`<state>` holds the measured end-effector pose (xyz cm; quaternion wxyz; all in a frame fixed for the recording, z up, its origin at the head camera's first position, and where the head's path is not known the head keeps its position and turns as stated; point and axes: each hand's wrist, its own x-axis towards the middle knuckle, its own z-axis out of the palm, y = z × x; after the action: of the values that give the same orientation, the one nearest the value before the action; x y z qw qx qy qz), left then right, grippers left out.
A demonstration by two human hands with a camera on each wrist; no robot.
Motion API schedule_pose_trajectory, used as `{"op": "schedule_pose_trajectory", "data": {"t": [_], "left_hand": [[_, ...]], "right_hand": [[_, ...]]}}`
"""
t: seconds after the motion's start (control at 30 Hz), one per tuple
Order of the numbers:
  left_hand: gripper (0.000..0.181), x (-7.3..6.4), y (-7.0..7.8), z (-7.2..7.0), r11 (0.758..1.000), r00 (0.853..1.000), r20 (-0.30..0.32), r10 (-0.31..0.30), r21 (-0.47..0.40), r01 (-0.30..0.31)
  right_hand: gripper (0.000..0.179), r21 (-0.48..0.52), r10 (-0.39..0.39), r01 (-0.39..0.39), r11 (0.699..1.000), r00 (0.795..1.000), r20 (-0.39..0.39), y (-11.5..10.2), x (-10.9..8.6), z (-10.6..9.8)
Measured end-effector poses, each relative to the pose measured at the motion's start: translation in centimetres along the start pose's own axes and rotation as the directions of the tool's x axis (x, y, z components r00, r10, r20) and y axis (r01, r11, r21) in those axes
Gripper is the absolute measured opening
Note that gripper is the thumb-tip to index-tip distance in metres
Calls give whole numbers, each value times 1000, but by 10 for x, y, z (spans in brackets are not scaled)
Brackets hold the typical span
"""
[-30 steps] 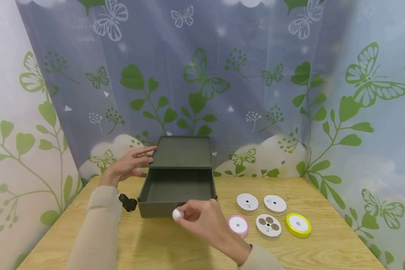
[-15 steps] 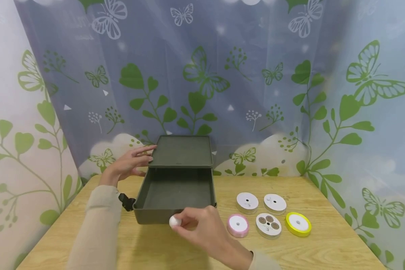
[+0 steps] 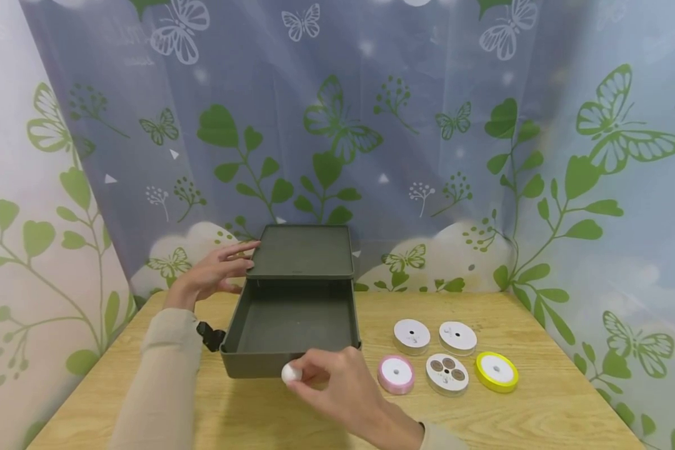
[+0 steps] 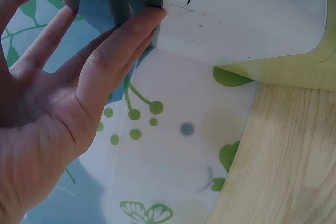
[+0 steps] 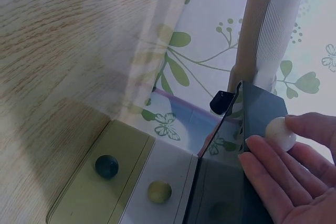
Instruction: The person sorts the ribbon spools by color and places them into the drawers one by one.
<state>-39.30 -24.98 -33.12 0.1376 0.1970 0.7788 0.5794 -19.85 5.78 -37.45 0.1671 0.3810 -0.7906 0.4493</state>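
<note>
A small chest with a dark grey-green top [image 3: 306, 250] stands on the table, its dark top drawer [image 3: 259, 365] pulled well out. The inside of that drawer shows bare. My right hand [image 3: 345, 390] pinches the round white knob [image 3: 291, 373] on the drawer's front between thumb and fingertips. In the right wrist view the same knob [image 5: 281, 133] sits between the fingers. At the chest's upper left side, my left hand [image 3: 210, 275] lies with fingers extended. The left wrist view shows its fingertips [image 4: 157, 14] touching the dark edge of the chest.
Below the dark drawer are a white drawer front [image 5: 173, 166] with a yellowish knob [image 5: 159, 191] and a yellow-green one [image 5: 121, 145] with a dark knob [image 5: 106, 167]. Several ribbon spools [image 3: 411, 336] lie right of the chest. A patterned cloth [image 3: 405, 206] hangs behind.
The dark drawer has slid further out toward me, the right hand moving with its knob. The left hand has stayed at the chest's side.
</note>
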Motion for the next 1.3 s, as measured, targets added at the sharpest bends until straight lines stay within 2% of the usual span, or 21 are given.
{"op": "schedule_pose_trajectory", "data": {"t": [0.2,0.33,0.5,0.7,0.87,1.0,1.13,1.3], "left_hand": [[67,-1,1,0,1000,1000,1,-4,-7,4],[68,-2,1,1,1000,1000,5,-7,-6,7],[69,-2,1,1,1000,1000,5,-15,-11,15],[68,-1,0,0,1000,1000,7,-13,-19,14],[67,-1,0,-1,1000,1000,6,-10,-19,10],[67,0,0,0,1000,1000,12,-6,-16,6],[67,0,0,0,1000,1000,18,-2,-13,2],[67,0,0,0,1000,1000,10,-5,-11,5]], "right_hand": [[7,-19,-9,9,1000,1000,13,-1,0,-3],[12,-43,15,-13,999,999,38,-5,1,-14],[15,-15,104,-103,995,991,82,-11,2,-40],[16,20,188,-190,982,979,75,-5,5,-79],[18,-34,252,-250,968,959,130,6,8,-113],[20,-94,257,-244,965,950,177,22,10,-132],[18,-142,281,-256,956,938,203,39,10,-143],[18,-185,293,-253,949,926,237,63,7,-146]]}}
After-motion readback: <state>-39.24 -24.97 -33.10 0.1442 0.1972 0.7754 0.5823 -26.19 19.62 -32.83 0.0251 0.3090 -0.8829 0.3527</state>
